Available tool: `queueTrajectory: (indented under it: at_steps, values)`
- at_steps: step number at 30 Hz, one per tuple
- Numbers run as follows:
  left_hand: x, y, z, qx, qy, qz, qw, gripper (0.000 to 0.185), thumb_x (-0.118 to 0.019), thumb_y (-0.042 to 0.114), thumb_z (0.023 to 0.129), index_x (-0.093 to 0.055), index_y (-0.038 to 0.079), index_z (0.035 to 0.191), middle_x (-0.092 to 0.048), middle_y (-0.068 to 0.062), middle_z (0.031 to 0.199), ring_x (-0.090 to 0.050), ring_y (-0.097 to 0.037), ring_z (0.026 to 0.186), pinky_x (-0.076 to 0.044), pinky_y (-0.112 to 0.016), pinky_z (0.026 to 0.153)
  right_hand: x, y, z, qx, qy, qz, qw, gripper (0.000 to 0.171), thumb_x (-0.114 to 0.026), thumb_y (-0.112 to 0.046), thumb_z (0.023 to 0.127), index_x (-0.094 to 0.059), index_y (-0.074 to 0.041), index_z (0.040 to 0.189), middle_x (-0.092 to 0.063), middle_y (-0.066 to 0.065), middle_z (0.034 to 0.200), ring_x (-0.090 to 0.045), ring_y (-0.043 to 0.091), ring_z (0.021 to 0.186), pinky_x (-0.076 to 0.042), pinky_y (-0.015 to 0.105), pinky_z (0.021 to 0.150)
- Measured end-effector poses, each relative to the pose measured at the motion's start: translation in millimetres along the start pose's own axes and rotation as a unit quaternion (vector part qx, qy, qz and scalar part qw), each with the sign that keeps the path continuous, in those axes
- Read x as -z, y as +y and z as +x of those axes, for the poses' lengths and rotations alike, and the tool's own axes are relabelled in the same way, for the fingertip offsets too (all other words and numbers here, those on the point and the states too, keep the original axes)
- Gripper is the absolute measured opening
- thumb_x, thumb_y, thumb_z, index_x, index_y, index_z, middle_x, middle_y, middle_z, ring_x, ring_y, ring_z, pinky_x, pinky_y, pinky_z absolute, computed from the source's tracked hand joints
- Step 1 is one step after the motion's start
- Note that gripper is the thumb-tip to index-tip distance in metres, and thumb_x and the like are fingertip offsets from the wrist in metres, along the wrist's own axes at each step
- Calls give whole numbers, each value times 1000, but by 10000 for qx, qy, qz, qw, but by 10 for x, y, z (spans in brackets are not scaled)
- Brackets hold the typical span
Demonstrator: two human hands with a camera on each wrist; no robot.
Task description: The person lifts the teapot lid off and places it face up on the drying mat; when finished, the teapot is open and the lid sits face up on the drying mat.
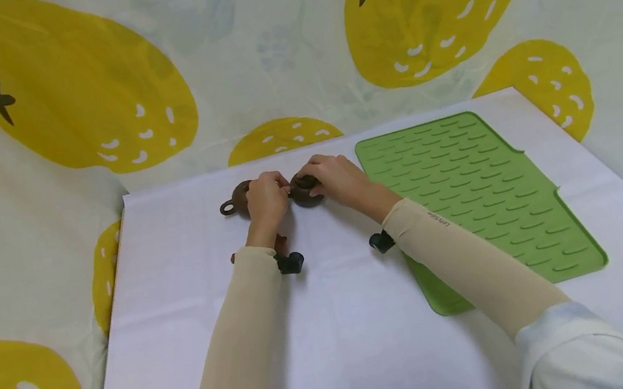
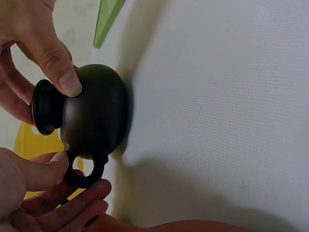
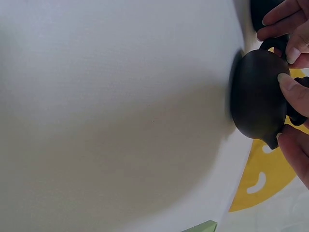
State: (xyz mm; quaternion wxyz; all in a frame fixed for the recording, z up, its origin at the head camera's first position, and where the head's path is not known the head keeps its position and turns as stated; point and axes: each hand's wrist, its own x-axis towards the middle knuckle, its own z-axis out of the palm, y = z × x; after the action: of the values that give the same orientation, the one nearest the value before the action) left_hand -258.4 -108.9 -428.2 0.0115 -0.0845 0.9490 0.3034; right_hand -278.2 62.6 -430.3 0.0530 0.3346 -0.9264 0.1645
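Teapots, 2 of them, small and dark brown, sit side by side near the far edge of the white table (image 1: 341, 328). The right teapot (image 1: 306, 190) stands on the cloth between both hands. The left hand (image 1: 265, 197) has its thumb and fingers curled about that pot's loop handle (image 2: 86, 173), pinching it. The right hand (image 1: 336, 180) grips the same pot from its 3 o'clock side, thumb pressed on the rounded body just beside the lid (image 2: 47, 107), other fingers curled behind. The left teapot (image 1: 235, 201) rests at 9 o'clock of the left hand, partly hidden by it, its small loop handle pointing toward 9 o'clock. A green ribbed mat (image 1: 474, 193) lies flat at 3 o'clock of the hands, well apart from the pots. White cloth with big yellow fruit shapes (image 1: 74, 90) hangs behind the table.
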Motion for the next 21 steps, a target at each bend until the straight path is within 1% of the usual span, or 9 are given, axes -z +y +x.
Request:
queueTrajectory:
  at_steps: [4, 8, 12, 16, 21]
  values:
    - [-8, 7, 7, -28, 1, 23, 10000, 9, -68, 14, 97, -75, 12, 92, -76, -10, 104, -68, -36, 105, -55, -53, 90, -3, 17, -8, 3, 33, -8, 10000, 35, -80, -16, 88, -72, -14, 123, -71, 10, 119, -71, 30, 105, -58, 46, 87]
    - [-18, 5, 15, -128, -11, 23, 9999, 8, -69, 13, 96, -76, 10, 93, -76, -10, 104, -68, -36, 108, -54, -53, 93, 14, 57, -19, -70, 77, 101, 9999, 30, -78, -16, 90, -72, -13, 120, -71, 11, 118, -70, 30, 106, -57, 46, 91]
    - [-11, -3, 23, -158, -43, 32, 9999, 9, -68, 13, 96, -76, 10, 93, -76, -9, 101, -68, -34, 105, -55, -52, 92, 78, 99, -27, -55, 70, 295, 9995, 26, -75, -16, 93, -72, -12, 118, -72, 11, 116, -70, 30, 107, -55, 45, 95]
    - [14, -5, 31, -185, -13, 41, 9998, 9, -69, 14, 97, -76, 11, 93, -76, -9, 102, -68, -33, 103, -56, -51, 90, 221, 133, -56, 165, 24, 393, 9991, 26, -75, -18, 93, -73, -11, 118, -74, 10, 114, -70, 28, 104, -55, 43, 92]
    - [22, -27, 15, -276, -8, 22, 9996, 9, -68, 13, 97, -76, 10, 93, -76, -10, 105, -68, -35, 105, -55, -52, 91, 468, 210, -215, 416, 64, 610, 9973, 27, -77, -18, 90, -77, -11, 116, -77, 9, 109, -71, 25, 100, -56, 41, 87]
